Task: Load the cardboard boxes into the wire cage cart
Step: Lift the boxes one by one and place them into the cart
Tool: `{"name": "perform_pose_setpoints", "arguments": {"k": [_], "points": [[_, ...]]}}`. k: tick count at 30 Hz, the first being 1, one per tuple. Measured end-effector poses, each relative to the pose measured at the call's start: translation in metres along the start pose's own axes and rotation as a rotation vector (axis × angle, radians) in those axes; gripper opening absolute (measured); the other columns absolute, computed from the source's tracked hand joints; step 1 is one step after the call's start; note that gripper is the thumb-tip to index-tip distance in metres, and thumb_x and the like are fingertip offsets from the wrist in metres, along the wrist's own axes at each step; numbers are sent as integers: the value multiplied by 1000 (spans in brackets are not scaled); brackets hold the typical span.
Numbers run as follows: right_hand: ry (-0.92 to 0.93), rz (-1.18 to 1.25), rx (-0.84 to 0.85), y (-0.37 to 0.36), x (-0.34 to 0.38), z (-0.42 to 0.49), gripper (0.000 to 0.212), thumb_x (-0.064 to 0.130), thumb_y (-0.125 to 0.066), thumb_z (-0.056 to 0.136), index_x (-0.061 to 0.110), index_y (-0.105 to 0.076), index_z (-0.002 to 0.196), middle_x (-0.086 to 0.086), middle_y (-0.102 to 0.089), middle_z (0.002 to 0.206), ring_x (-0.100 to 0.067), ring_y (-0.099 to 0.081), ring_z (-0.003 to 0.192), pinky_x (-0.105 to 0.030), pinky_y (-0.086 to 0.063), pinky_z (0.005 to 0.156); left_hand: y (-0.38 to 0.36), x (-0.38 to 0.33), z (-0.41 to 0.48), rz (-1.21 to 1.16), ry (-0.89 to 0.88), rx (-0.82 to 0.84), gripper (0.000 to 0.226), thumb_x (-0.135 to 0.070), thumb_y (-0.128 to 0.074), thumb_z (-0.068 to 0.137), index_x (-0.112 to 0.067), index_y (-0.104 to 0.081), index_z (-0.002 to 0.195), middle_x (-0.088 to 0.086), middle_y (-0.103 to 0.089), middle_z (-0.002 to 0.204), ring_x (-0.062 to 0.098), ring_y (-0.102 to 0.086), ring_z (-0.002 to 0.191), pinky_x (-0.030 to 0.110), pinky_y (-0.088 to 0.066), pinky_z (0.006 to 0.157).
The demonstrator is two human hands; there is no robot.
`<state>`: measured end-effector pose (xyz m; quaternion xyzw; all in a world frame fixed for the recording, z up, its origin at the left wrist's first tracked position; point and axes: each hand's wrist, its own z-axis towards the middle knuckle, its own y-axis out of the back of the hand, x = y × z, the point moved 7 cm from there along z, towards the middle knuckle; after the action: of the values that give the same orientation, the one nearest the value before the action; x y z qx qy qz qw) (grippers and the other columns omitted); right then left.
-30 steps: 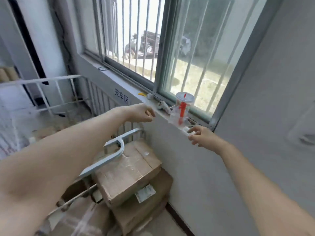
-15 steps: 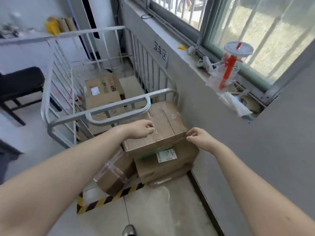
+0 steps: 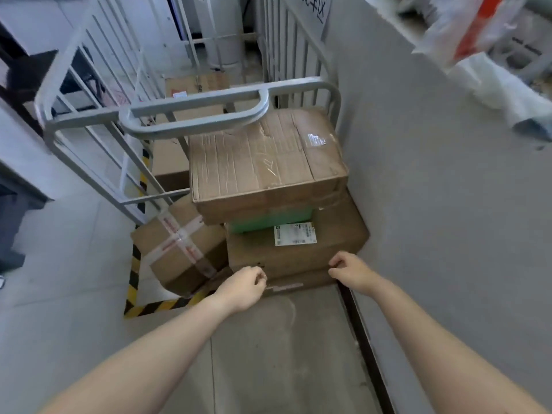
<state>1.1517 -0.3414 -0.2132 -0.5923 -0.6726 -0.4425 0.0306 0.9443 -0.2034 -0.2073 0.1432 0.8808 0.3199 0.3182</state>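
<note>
The left hand (image 3: 245, 289) and the right hand (image 3: 351, 271) are both curled into loose fists with nothing in them, at the near edge of the bottom box (image 3: 257, 252); I cannot tell if they touch it. That box sits on the floor (image 3: 268, 354) against the wall (image 3: 433, 204), with a taped box (image 3: 263, 162) stacked on top and a tilted box (image 3: 179, 246) just beside it on the left. The wire cart (image 3: 191, 115) stands right behind the stack, with more boxes (image 3: 170, 162) inside.

Bright daylight from upper right, soft shadows, motion blur toward top edges, wide-angle bending, tape glare
</note>
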Motion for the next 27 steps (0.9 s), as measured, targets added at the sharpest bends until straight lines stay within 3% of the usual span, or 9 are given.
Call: {"name": "perform_pose_setpoints", "arguments": {"k": [3,6,10,13,16,18,20,23,27], "points": [[-9,-16,-20,-40,-36,46,8,17,-61,90,20,-57,97,4,-58,88,-24,-60,100,-33,-47,88,-25,47,41,7,14,-68,32,-26,-39,101,-17,-59,124,3,-57,128,19,-55,115,29,-44,97],[-27,-61,-19,-88,-71,94,6,19,-61,89,21,-57,93,0,-60,96,-24,-60,101,-32,-47,87,-76,94,91,-2,25,-3,33,-26,-39,103,-16,-57,128,4,-58,132,21,-53,120,27,-42,96],[-27,-136,56,-162,-116,161,10,28,-58,95,20,-57,100,1,-58,98,-19,-57,96,-28,-43,79,-179,148,159,104,2,76,40,-29,-30,106,-14,-51,136,8,-52,139,25,-51,123,30,-42,96],[-21,-227,68,-203,-157,210,24,34,-56,98,17,-56,114,-3,-58,110,-23,-57,107,-34,-45,89,-241,183,208,73,21,34,44,-30,-27,106,-10,-46,141,11,-55,128,30,-50,123,29,-41,91],[-2,-258,-40,-215,-198,264,30,34,-57,97,11,-55,117,-9,-58,124,-27,-57,112,-40,-46,95,-265,208,267,88,-25,-139,42,-28,-30,105,-3,-44,135,16,-58,122,32,-57,113,37,-47,90],[30,-279,-112,-224,-217,291,30,33,-59,96,5,-58,106,-16,-62,117,-31,-60,105,-39,-48,87,-278,223,297,111,-42,-251,42,-41,-29,103,-7,-49,120,14,-64,108,32,-62,96,42,-52,82],[50,-267,-203,-235,-229,310,42,37,-58,96,-4,-63,104,-23,-66,107,-37,-62,98,-36,-45,74,-299,233,318,139,-82,-289,44,-47,-27,102,-10,-49,112,11,-64,98,31,-62,85,44,-53,73],[84,-195,-348,-253,-242,321,42,41,-56,96,-1,-58,103,-17,-65,105,-34,-60,99,-37,-46,78,-325,260,332,18,-49,-346,45,-49,-29,101,-12,-51,113,12,-63,105,31,-61,90,45,-53,77],[126,-115,-469,-267,-261,325,43,44,-56,95,6,-50,116,-14,-53,120,-30,-55,105,-29,-39,79,-328,297,329,-181,69,-469,46,-43,-34,102,-6,-44,128,16,-55,121,36,-57,104,43,-50,82]]}}
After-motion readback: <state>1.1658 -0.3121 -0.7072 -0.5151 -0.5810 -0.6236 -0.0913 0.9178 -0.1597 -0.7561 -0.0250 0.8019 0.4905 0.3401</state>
